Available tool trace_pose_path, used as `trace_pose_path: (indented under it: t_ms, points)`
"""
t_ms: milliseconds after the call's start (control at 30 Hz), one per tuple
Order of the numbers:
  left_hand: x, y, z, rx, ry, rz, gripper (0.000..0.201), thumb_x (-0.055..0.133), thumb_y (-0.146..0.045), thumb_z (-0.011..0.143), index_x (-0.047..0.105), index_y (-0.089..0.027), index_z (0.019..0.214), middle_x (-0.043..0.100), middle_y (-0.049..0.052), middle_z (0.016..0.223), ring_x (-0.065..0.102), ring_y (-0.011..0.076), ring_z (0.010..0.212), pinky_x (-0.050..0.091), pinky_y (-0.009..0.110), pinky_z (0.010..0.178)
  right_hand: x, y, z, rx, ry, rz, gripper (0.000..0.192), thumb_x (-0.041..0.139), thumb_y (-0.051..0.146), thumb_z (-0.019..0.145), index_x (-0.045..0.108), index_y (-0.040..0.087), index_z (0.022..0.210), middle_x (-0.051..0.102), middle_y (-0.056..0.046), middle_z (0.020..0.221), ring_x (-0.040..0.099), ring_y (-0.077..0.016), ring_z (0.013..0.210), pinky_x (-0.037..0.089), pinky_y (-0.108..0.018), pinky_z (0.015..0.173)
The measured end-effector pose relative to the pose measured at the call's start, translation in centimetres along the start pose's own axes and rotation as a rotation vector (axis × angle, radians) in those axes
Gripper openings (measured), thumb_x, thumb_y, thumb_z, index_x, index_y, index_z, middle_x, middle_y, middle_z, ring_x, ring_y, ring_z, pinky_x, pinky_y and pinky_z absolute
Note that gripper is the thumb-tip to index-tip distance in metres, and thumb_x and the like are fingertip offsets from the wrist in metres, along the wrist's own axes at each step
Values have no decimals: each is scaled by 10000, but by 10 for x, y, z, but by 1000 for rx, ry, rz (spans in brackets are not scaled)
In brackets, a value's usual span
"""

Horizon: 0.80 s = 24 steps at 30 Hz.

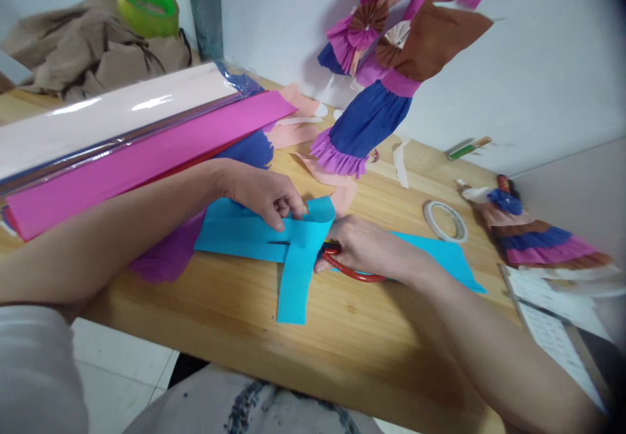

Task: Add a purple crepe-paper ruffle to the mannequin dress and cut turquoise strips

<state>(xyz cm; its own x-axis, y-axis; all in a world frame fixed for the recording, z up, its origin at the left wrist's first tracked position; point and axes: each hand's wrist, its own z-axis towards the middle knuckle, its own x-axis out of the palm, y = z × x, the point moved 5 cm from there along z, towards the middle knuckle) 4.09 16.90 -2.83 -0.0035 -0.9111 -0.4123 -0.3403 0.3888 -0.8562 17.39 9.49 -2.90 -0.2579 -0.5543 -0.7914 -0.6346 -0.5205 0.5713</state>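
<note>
A long piece of bright blue crepe paper [235,232] lies across the table, with a strip of it folded over and hanging toward me. My right hand [364,244] is closed around red-handled scissors [359,276]. The scissors' blades pass beneath the folded strip, and a dark tip shows in a slit in the paper left of it. With curled fingers, my left hand [267,193] grips the paper's upper edge beside the fold. More blue paper extends to the right, behind my right forearm.
Rolls of pink paper [161,154] and wrapped pale paper [117,111] fill the left side. A paper doll dress [374,118] stands at the back near the wall. Right of my hands are a tape roll [446,221], a paper-skirted doll [542,238] and a notebook [552,320].
</note>
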Motion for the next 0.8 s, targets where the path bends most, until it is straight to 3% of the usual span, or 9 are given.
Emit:
trace_pose_path:
  t_ms: [67,200,300,467,800]
  points:
    - [0,0,-4,-23,25,18,186,663,-172,712,663,-127,892,438,-73,611,394,96,585,311,227,563,1,-2,-1,-6,-21,-1,162,655,279,887,709,193,761,736,-8,757,643,-155,666,456,-268,656]
    - [-1,-1,-9,-3,82,40,49,628,-111,714,586,-132,725,414,-75,601,354,81,576,273,217,540,0,-4,-2,-13,-51,-7,148,699,275,855,700,192,732,718,-3,716,625,-149,633,443,-256,636]
    - [0,-2,-9,27,117,35,90,589,-94,741,546,-136,673,432,-67,597,353,80,578,277,213,548,-1,0,-3,-14,-48,4,108,702,241,851,697,197,753,718,3,743,628,-148,665,439,-253,649]
    - [-2,-1,-9,9,103,-10,35,624,-101,734,596,-122,729,453,-63,605,392,82,610,317,181,591,-3,9,-2,-4,-17,12,91,683,214,856,691,199,767,707,17,757,606,-142,675,436,-263,685]
    - [-3,-6,-7,15,92,22,130,602,-32,734,637,-77,850,474,-69,636,400,83,623,328,211,595,-2,16,12,-37,-20,-18,92,699,268,858,718,193,807,726,-11,833,611,-156,721,428,-275,688]
